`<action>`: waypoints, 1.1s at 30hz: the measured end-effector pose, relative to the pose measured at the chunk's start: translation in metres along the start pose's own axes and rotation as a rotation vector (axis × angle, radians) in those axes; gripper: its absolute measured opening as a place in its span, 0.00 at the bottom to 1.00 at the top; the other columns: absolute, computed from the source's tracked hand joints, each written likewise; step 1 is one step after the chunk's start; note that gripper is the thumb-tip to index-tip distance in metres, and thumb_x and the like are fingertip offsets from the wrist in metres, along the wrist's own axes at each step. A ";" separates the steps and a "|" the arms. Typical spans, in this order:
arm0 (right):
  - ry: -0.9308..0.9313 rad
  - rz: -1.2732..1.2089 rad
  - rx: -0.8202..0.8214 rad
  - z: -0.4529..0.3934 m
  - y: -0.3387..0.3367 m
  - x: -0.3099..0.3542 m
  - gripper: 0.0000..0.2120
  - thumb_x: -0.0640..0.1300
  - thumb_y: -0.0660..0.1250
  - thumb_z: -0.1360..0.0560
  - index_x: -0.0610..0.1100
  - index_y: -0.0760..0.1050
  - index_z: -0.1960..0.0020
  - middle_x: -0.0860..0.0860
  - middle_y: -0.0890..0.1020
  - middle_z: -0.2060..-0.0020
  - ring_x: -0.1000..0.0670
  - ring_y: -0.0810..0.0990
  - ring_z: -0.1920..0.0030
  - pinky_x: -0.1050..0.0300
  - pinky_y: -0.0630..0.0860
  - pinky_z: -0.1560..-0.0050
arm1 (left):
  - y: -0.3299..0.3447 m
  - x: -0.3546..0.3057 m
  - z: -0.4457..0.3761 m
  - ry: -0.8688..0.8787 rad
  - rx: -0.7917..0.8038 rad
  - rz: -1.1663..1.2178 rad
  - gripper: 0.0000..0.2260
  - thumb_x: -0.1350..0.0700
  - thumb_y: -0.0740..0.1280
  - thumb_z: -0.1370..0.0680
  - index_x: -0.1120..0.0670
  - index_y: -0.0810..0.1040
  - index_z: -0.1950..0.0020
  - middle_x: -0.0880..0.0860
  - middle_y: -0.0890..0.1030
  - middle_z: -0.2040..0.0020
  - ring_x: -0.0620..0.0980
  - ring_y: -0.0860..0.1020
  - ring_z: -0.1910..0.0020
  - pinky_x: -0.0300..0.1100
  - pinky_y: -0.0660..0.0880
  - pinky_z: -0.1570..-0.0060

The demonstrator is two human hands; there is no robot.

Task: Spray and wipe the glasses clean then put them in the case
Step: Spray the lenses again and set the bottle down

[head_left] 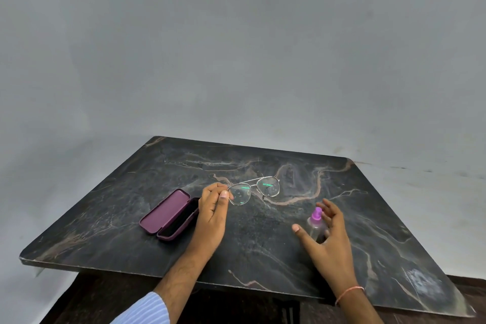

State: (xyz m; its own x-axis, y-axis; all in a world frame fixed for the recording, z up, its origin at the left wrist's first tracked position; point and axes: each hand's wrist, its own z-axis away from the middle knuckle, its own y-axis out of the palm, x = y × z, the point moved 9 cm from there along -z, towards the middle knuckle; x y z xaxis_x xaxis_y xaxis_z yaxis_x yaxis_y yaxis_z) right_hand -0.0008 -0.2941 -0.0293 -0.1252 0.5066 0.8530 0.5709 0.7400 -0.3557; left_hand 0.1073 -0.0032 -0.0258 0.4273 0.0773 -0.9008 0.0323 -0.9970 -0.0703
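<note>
The spray bottle [315, 225] stands upright on the surface [263, 244], inside the spread, not yet closed fingers [328, 208] of the right hand [327, 237]. The glasses [252, 190] lie across to its left, one end pinched by the left hand [213, 214], with the open case [169, 214] farther left.

Lighting: dim, even, diffuse; direction of the source cannot be told. Wall [236, 47]: flat grey, darker toward the upper corners. Shadows: soft, faint, only a weak dark patch on the counter [263, 244] under the hands. Glare: small green reflections on the lenses of the glasses [253, 190]; pale sheen near the counter's near right corner. Distortion: wide-angle, counter edges bowed and splayed. Sharpness: moderate, slightly soft throughout, compression smear on the wall.
</note>
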 end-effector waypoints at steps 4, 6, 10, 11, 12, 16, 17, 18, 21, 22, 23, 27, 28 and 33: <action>-0.310 0.079 -0.311 0.023 -0.025 0.041 0.24 0.50 0.77 0.24 0.47 0.73 0.33 0.56 0.76 0.39 0.49 0.78 0.38 0.50 0.77 0.38 | 0.000 -0.012 0.005 -0.174 0.009 0.207 0.14 0.42 0.57 0.13 0.34 0.78 0.55 0.47 0.76 0.33 0.43 0.75 0.32 0.45 0.69 0.33; -0.376 0.003 -0.337 0.036 -0.023 0.061 0.14 0.51 0.74 0.23 0.49 0.76 0.41 0.58 0.78 0.50 0.52 0.80 0.51 0.54 0.77 0.50 | 0.004 -0.018 0.008 -0.239 0.034 0.365 0.12 0.40 0.57 0.14 0.37 0.78 0.51 0.45 0.78 0.33 0.43 0.74 0.28 0.48 0.68 0.33; -0.162 -0.143 0.018 0.028 0.028 0.083 0.13 0.62 0.67 0.19 0.55 0.83 0.52 0.49 0.82 0.66 0.55 0.77 0.70 0.57 0.74 0.64 | 0.012 -0.028 0.014 -0.302 0.062 0.660 0.11 0.41 0.62 0.18 0.41 0.82 0.45 0.38 0.81 0.44 0.39 0.75 0.31 0.49 0.68 0.33; -0.021 -0.203 0.133 0.027 0.047 0.082 0.17 0.65 0.65 0.19 0.54 0.84 0.53 0.47 0.82 0.66 0.55 0.76 0.72 0.58 0.72 0.69 | 0.014 -0.030 0.018 -0.309 0.065 0.707 0.10 0.41 0.63 0.17 0.40 0.84 0.47 0.37 0.83 0.43 0.39 0.75 0.30 0.49 0.68 0.33; 0.139 -0.292 0.235 0.030 0.064 0.080 0.20 0.65 0.64 0.19 0.52 0.85 0.52 0.48 0.82 0.66 0.53 0.75 0.73 0.58 0.69 0.73 | 0.017 -0.033 0.021 -0.312 0.068 0.748 0.10 0.42 0.65 0.16 0.40 0.86 0.47 0.36 0.84 0.41 0.39 0.75 0.29 0.49 0.69 0.33; 0.493 -0.590 0.418 0.041 0.107 0.087 0.22 0.61 0.64 0.16 0.45 0.87 0.45 0.51 0.79 0.66 0.54 0.67 0.74 0.62 0.56 0.74 | 0.026 -0.046 0.034 -0.338 0.123 0.863 0.20 0.47 0.62 0.19 0.50 0.80 0.29 0.44 0.85 0.36 0.39 0.80 0.33 0.47 0.74 0.35; 0.517 -0.659 0.429 0.041 0.113 0.091 0.22 0.61 0.64 0.17 0.45 0.87 0.46 0.52 0.77 0.67 0.55 0.65 0.74 0.62 0.54 0.73 | 0.027 -0.050 0.036 -0.345 0.147 0.864 0.20 0.48 0.64 0.17 0.52 0.79 0.27 0.47 0.86 0.33 0.40 0.82 0.34 0.46 0.75 0.37; 0.534 -0.723 0.434 0.040 0.117 0.096 0.21 0.60 0.64 0.16 0.45 0.87 0.47 0.52 0.76 0.68 0.56 0.63 0.74 0.62 0.53 0.74 | 0.028 -0.054 0.039 -0.346 0.176 0.857 0.20 0.49 0.65 0.15 0.54 0.78 0.25 0.51 0.85 0.30 0.42 0.83 0.34 0.45 0.76 0.40; 0.561 -0.855 0.433 0.039 0.124 0.111 0.15 0.55 0.66 0.17 0.45 0.81 0.55 0.52 0.74 0.69 0.56 0.62 0.75 0.62 0.54 0.75 | 0.026 -0.068 0.043 -0.317 0.272 0.808 0.23 0.48 0.67 0.17 0.54 0.76 0.23 0.56 0.85 0.32 0.48 0.84 0.37 0.40 0.82 0.43; 0.552 -0.882 0.433 0.038 0.125 0.115 0.15 0.54 0.66 0.16 0.46 0.80 0.55 0.52 0.74 0.69 0.57 0.62 0.76 0.63 0.55 0.76 | 0.026 -0.073 0.044 -0.309 0.306 0.806 0.25 0.46 0.70 0.18 0.54 0.75 0.23 0.56 0.86 0.34 0.49 0.85 0.38 0.40 0.82 0.42; 0.533 -0.904 0.434 0.037 0.126 0.118 0.14 0.54 0.66 0.16 0.46 0.80 0.55 0.52 0.73 0.69 0.57 0.63 0.76 0.64 0.56 0.77 | 0.025 -0.075 0.045 -0.295 0.339 0.790 0.28 0.43 0.73 0.20 0.53 0.74 0.23 0.56 0.85 0.34 0.49 0.85 0.38 0.41 0.83 0.41; 0.449 -0.949 0.403 0.032 0.117 0.135 0.18 0.53 0.65 0.15 0.44 0.80 0.58 0.50 0.76 0.70 0.57 0.68 0.76 0.64 0.63 0.78 | 0.020 -0.085 0.040 -0.213 0.406 0.732 0.24 0.41 0.75 0.21 0.52 0.81 0.28 0.62 0.74 0.23 0.53 0.80 0.33 0.48 0.76 0.33; 0.450 -0.983 0.394 0.030 0.114 0.138 0.18 0.52 0.65 0.15 0.44 0.81 0.59 0.49 0.78 0.70 0.56 0.72 0.76 0.64 0.66 0.78 | 0.019 -0.086 0.039 -0.206 0.407 0.734 0.23 0.42 0.77 0.22 0.53 0.83 0.31 0.64 0.70 0.21 0.54 0.78 0.31 0.49 0.75 0.30; 0.355 -1.029 0.347 0.015 0.098 0.151 0.18 0.50 0.65 0.15 0.42 0.81 0.59 0.46 0.79 0.69 0.53 0.75 0.75 0.63 0.73 0.74 | 0.022 -0.101 0.034 -0.141 0.458 0.753 0.12 0.56 0.65 0.15 0.56 0.84 0.35 0.57 0.70 0.23 0.53 0.79 0.34 0.56 0.72 0.27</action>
State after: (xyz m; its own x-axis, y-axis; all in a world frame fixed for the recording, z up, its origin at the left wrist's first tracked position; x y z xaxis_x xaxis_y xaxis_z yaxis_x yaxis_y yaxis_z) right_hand 0.0246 -0.1382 0.0591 -0.1359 -0.5239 0.8409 0.0687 0.8417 0.5355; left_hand 0.0342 -0.0327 0.0489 0.0738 -0.5682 -0.8195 -0.5892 -0.6879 0.4239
